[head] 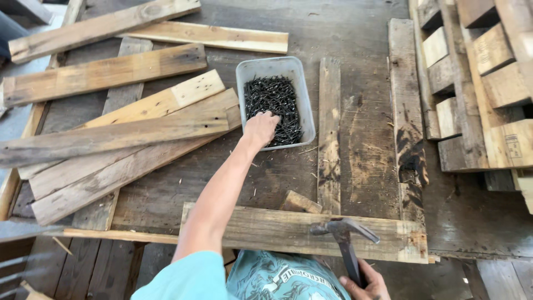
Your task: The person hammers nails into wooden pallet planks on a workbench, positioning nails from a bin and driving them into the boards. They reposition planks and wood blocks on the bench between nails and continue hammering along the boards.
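— What's the stuff made of here?

— Nearly all rough wood. The worktop (355, 33) is dark, stained boarding, scratched and grey. Loose planks (116, 133) lie heaped to the left of the left hand, pale and splintery, some weathered grey, long and flat with sawn ends. A narrow upright slat (329, 133) lies just right of the tub, and a charred, blackened board (408, 128) lies further right. Beyond that a stack of pallets (477, 83) shows chunky square blocks.

— And the tub?

— A translucent plastic tub (276, 103), rectangular with rounded corners, full of dark, thin nails (273, 100) in a tangled, bristly mass.

— What is the left hand doing?

— The left hand (261, 128) is in the tub's near edge, knuckles up, fingers curled down into the nails and touching them. Whether they are pinched on any nail I cannot tell; the fingertips are buried.

— The right hand?

— The right hand (367, 284), at the bottom edge, is wrapped tight round the dark handle of a claw hammer (344, 233). Its rusty metal head sits above the fingers, over a pale plank (288, 230) that lies crosswise in front of the person, grainy and knotted.

— Where is the tub from that hand?

— Up and to the left of it, well apart, past the crosswise plank.
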